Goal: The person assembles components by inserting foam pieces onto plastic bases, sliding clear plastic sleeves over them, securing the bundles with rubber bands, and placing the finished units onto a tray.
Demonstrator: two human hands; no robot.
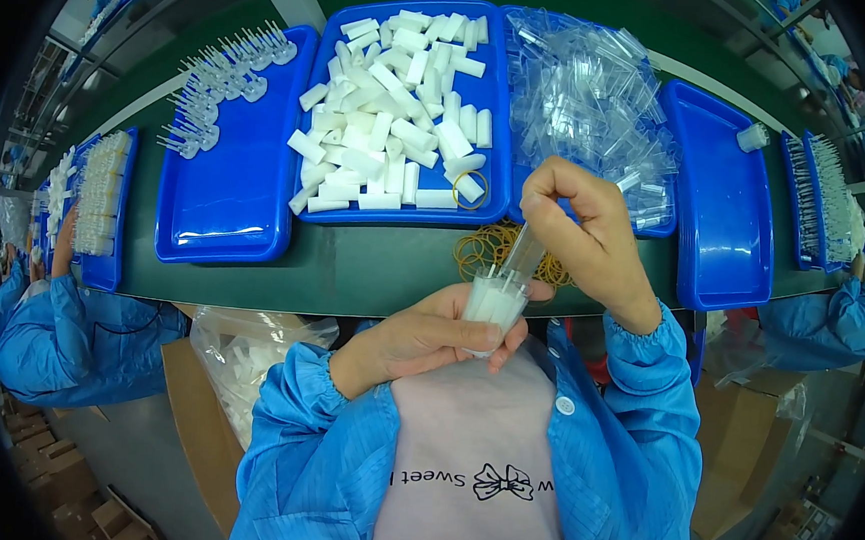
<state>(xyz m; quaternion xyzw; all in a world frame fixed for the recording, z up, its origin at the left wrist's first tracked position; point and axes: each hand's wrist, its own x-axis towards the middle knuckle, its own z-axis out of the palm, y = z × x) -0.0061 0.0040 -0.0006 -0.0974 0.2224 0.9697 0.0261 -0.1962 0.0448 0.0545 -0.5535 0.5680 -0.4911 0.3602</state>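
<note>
The left hand (428,335) grips a white bundle (493,304) of pieces at chest height, just before the counter (393,267). The right hand (581,230) pinches a clear tube (524,248) touching the bundle's top, near rubber bands (489,244).

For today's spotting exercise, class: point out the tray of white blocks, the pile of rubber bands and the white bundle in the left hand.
Tray of white blocks (325,37): head view, bare blue left rim.
Rubber bands (479,243): head view, middle of the yellow pile.
White bundle (493,302): head view, its front face above the left hand (428,335).
</note>
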